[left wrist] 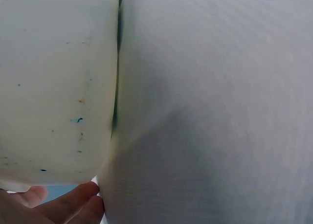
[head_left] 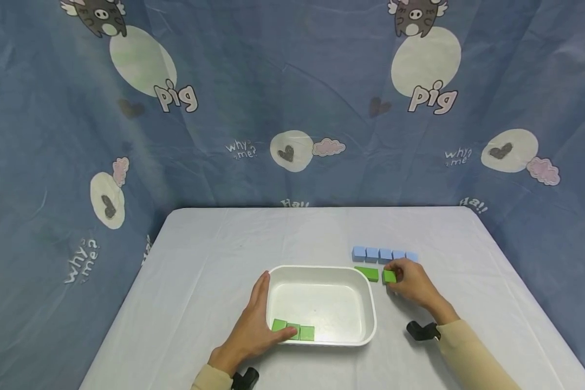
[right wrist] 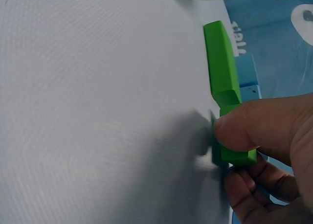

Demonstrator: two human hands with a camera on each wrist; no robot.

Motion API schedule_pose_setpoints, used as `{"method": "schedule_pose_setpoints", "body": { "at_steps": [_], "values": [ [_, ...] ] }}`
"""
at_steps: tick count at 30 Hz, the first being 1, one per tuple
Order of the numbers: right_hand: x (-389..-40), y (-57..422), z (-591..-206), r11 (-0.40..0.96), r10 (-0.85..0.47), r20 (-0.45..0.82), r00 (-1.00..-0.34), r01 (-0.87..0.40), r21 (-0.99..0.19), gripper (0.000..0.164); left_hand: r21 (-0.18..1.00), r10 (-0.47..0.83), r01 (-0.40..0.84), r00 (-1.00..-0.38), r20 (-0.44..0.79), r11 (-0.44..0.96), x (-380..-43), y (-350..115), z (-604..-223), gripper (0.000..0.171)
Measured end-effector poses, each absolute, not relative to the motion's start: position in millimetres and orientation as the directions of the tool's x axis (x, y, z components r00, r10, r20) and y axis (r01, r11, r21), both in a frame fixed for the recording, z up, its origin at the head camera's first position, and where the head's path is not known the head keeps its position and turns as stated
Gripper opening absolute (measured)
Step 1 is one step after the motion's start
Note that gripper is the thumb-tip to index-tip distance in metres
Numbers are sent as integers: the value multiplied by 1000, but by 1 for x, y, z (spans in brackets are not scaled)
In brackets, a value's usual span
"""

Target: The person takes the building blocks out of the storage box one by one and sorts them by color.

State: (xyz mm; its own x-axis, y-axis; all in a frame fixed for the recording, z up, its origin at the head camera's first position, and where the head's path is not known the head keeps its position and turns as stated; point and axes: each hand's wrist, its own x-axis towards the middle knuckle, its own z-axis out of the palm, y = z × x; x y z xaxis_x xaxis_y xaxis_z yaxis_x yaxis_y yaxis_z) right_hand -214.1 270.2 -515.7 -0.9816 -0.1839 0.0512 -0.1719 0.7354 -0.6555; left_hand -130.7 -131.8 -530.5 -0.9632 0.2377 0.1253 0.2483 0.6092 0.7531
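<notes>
My right hand (head_left: pixel 411 281) pinches a small green block (head_left: pixel 389 277) between thumb and fingers, right of the tray. In the right wrist view the thumb lies across this green block (right wrist: pixel 238 155), low by the white cloth. Close by is a longer green piece (right wrist: pixel 221 62); whether it is one block or a tight row, I cannot tell. At the near left corner of a white tray (head_left: pixel 322 343), my left hand (head_left: pixel 255 325) holds the rim, fingers along the left side and thumb over the near edge. Three green blocks (head_left: pixel 307 333) sit inside, one partly behind the thumb.
A row of several blue blocks (head_left: pixel 372 255) stands behind the green pieces, its right end near my right hand. The white-covered table (head_left: pixel 214 244) ends at a blue patterned cloth backdrop (head_left: pixel 253 179). Dark wrist cameras (head_left: pixel 421 330) sit on both wrists.
</notes>
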Motion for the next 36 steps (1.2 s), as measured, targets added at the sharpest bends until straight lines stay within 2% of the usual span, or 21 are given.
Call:
{"method": "schedule_pose_setpoints", "body": {
  "at_steps": [9,15,23,36],
  "values": [
    [-214,270,-516,746,-199,49,-979,-184,-639,41,747,243,254,-962,127,615,-132,-131,-530,135],
    [-218,270,-499,749,-235,134,-963,-267,-606,45,747,237,246,-964,121,618,-134,-133,-529,136],
    [-219,264,-475,670,-239,126,-963,-257,-697,48,760,238,240,-964,116,604,-133,-133,-531,137],
    [-221,237,-439,536,-332,174,-927,-337,-774,49,756,235,222,-968,92,616,-133,-134,-534,140]
  ]
}}
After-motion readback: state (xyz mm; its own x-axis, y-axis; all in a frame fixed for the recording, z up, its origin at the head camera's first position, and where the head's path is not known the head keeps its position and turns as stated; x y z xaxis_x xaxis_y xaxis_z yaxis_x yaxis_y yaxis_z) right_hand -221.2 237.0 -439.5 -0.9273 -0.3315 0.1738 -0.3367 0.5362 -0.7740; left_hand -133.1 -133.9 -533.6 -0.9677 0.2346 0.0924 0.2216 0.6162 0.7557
